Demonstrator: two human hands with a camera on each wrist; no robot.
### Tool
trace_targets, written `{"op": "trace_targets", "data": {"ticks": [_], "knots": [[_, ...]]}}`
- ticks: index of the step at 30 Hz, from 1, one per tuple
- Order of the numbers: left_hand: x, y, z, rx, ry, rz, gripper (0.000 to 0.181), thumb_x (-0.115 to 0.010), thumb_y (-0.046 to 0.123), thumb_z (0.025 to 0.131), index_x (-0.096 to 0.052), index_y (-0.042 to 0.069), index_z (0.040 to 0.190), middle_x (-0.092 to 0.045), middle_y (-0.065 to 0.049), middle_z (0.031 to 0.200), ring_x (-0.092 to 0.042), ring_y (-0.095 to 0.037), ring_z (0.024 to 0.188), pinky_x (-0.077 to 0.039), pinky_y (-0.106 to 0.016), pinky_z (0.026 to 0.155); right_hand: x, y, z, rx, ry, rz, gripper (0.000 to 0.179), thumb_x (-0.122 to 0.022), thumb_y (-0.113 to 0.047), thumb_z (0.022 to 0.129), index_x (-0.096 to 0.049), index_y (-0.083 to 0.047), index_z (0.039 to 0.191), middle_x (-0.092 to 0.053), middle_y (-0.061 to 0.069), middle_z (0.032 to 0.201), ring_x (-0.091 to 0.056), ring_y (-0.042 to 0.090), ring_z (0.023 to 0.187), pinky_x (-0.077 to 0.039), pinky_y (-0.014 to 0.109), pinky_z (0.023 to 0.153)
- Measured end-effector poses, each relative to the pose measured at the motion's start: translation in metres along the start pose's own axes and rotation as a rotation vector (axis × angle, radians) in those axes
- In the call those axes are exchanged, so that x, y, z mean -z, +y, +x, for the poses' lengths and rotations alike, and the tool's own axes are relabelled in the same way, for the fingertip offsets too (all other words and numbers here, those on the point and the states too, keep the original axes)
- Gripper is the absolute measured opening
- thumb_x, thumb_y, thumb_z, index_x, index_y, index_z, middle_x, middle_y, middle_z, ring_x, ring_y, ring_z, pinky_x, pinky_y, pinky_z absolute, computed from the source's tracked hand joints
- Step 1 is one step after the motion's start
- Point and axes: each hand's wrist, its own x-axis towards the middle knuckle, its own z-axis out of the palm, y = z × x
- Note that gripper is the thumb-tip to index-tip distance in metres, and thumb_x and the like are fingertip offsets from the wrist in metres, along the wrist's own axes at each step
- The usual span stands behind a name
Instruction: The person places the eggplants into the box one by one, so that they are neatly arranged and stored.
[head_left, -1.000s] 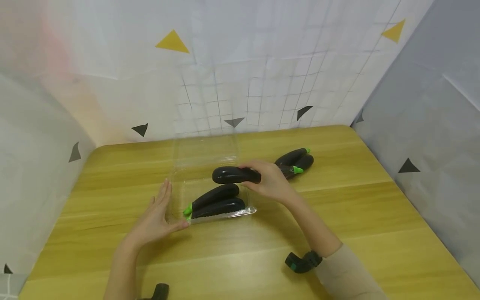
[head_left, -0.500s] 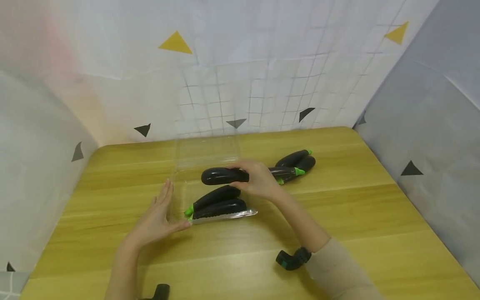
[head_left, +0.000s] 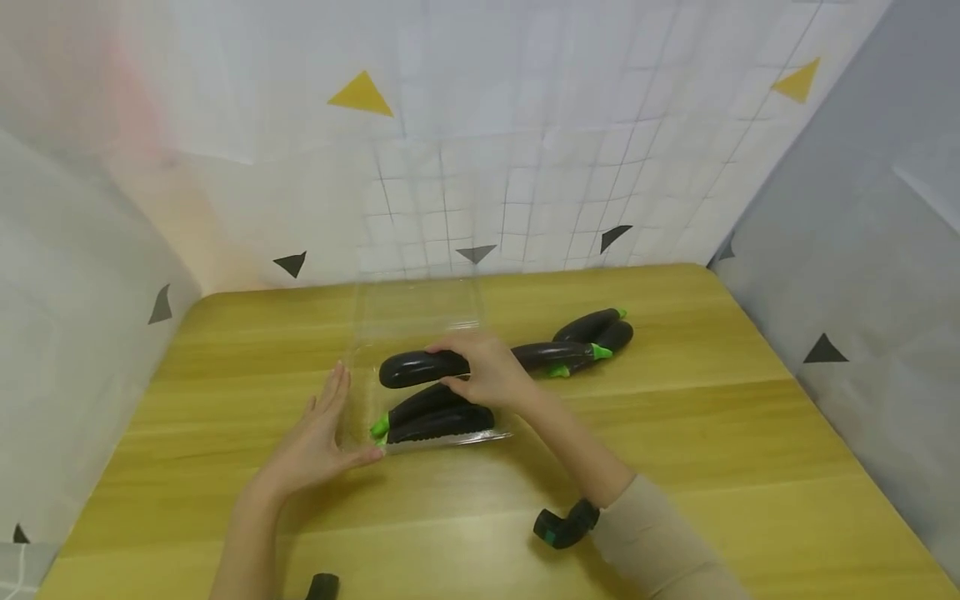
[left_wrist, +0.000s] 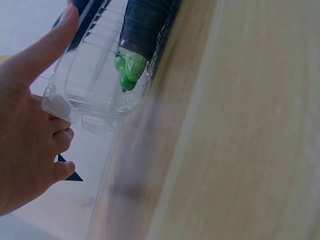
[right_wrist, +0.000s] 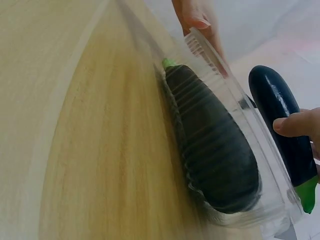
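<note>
A clear plastic clamshell box (head_left: 487, 436) holds two dark eggplants (head_left: 450, 422) side by side, green stems toward the left. My left hand (head_left: 311, 454) touches the box's left end, its fingers straight along the side and its thumb at the front corner. In the left wrist view the thumb lies at the rim of the box (left_wrist: 75, 107). My right hand (head_left: 487, 371) grips a third eggplant (head_left: 416, 369) around its middle, just over the box, rounded end pointing left. Its green stem (right_wrist: 306, 192) shows in the right wrist view.
The clear lid (head_left: 416, 307) lies folded back behind the box. To the right, three more eggplants (head_left: 551, 356) lie in a cluster on the wooden table (head_left: 720, 450). White paper walls (head_left: 480, 167) enclose the back and sides.
My right hand has carried the gripped eggplant leftward and slightly lower, over the box. The left hand has stayed at the box's end.
</note>
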Motion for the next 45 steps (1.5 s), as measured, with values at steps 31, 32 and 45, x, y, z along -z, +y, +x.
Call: {"op": "trace_targets", "data": {"ticks": [31, 32, 45], "knots": [[0.002, 0.004, -0.001, -0.002, -0.02, -0.008, 0.121, -0.075, 0.053, 0.077, 0.003, 0.003, 0.153, 0.016, -0.009, 0.159, 0.001, -0.039, 0.144, -0.001, -0.059, 0.114, -0.008, 0.003, -0.006, -0.037, -0.048, -0.006, 0.043, -0.069, -0.007, 0.089, -0.06, -0.014, 0.13, -0.061, 0.002, 0.129, -0.058, 0.02, 0.117, -0.051, 0.035, 0.092], [0.002, 0.004, -0.001, 0.0, -0.022, -0.009, 0.121, -0.075, 0.053, 0.077, 0.003, 0.004, 0.153, 0.017, -0.008, 0.159, 0.001, -0.039, 0.144, -0.001, -0.058, 0.114, -0.006, 0.003, -0.009, -0.041, -0.025, 0.012, 0.042, -0.071, -0.008, 0.088, -0.061, -0.013, 0.129, -0.062, 0.002, 0.128, -0.059, 0.021, 0.115, -0.052, 0.035, 0.091], [0.002, 0.003, -0.001, 0.002, -0.019, -0.038, 0.122, -0.075, 0.054, 0.076, 0.006, 0.006, 0.154, 0.018, -0.005, 0.159, 0.002, -0.042, 0.143, -0.001, -0.061, 0.112, 0.022, 0.012, -0.046, -0.091, 0.201, 0.243, 0.039, -0.079, -0.004, 0.078, -0.069, -0.009, 0.116, -0.068, 0.004, 0.116, -0.065, 0.023, 0.105, -0.054, 0.036, 0.086]]}}
